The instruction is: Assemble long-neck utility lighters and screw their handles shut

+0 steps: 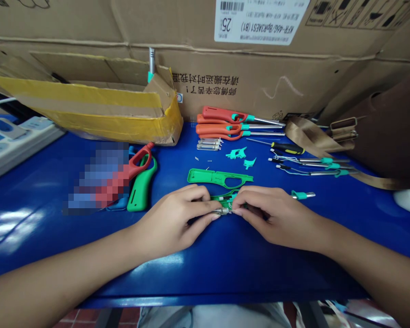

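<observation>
Between the thumb and fingers of my left hand (181,216) is a small lighter fuel tank (222,211), its pale valve end pointing right. My right hand (271,212) is closed in a pinch at that valve end; whatever is in its fingertips is too small to make out. Just behind the fingers lies a green lighter shell half (222,197) with wires and teal parts in it, partly covered by both hands. Farther back rests another green shell half (218,177), hollow side up. A teal-collared metal nozzle (303,195) pokes out beyond my right hand.
Behind are teal trigger pieces (237,153), spare fuel tanks (209,144), red and orange lighters (222,131) and a screwdriver (287,147). Wired nozzles (323,161) lie right. Coloured shells (139,187), a taped carton (123,116) and a power strip (30,136) occupy the left.
</observation>
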Motion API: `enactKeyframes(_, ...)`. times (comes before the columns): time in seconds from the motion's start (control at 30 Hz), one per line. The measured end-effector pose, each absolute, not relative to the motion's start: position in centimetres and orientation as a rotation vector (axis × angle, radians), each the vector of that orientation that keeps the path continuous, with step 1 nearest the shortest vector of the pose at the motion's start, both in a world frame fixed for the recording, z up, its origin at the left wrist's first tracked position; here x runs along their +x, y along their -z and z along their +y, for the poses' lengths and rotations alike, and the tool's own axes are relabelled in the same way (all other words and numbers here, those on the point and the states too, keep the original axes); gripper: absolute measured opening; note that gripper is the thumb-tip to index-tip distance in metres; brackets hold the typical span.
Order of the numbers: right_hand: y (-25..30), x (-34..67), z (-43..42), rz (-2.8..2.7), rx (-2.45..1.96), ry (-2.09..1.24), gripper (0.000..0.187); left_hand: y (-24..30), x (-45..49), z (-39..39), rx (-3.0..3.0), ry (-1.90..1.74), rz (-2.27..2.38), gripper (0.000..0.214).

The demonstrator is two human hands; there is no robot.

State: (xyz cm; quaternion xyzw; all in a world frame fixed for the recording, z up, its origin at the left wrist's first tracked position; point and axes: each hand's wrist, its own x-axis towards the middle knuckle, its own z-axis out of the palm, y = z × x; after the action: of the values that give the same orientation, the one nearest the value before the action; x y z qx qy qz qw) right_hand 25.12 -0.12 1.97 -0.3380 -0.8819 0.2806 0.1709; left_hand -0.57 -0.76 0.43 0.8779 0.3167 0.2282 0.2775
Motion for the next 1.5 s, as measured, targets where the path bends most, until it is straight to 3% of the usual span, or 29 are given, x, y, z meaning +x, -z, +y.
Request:
enactKeyframes(0.9, -2.05, 25.66, -0.1, -2.612, -0.87, -0.486, 0.022, -0.44, -0.55, -0.66, 2.356, -0.692, 0.85, 0.025)
enactKeyframes(1.5, -1.98, 25.53, -0.07, -2.621, -0.8, -0.507, 0.019, -0.74, -0.37, -1.02, 2.536, -0.689, 0.918, 0.019)
